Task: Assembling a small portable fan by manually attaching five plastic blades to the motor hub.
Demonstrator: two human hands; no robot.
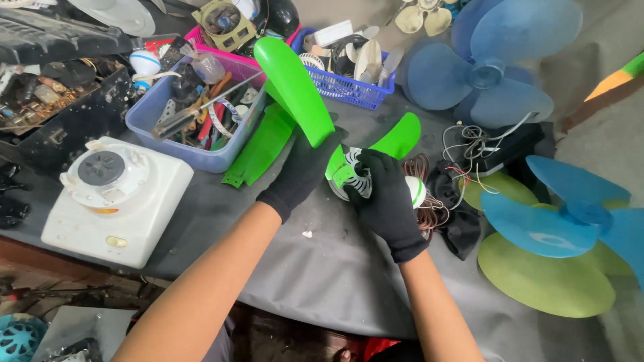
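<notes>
Centre of frame: green fan blade (295, 87), three-lobed plastic, held tilted above the table (322, 268). One lobe rises toward upper centre, a second (401, 136) curves off right, a third drops lower left toward the purple bin (168, 144).

Left hand (303, 175), black glove, fingers closed around the root of the tall lobe near the hub. Right hand (388, 201), also gloved, curled over the white slotted hub or motor piece (355, 181) under the blade; thumb and fingers pressed on it, exact grip partly hidden.

Handling, by judgement: thin moulded plastic, light, lobes springy at the tips and stiffer near the hub. Glossy surface, likely slick; gloves help. Best taken at the hub or lobe roots, not the edges, which could flex or crack.

Around it: copper wire coil (429, 201) just right of the right hand; white appliance base (117, 201) at left; blue fan blades (490, 74) upper right and another blue one (570, 214) at right over a yellow-green blade (543, 281).
</notes>
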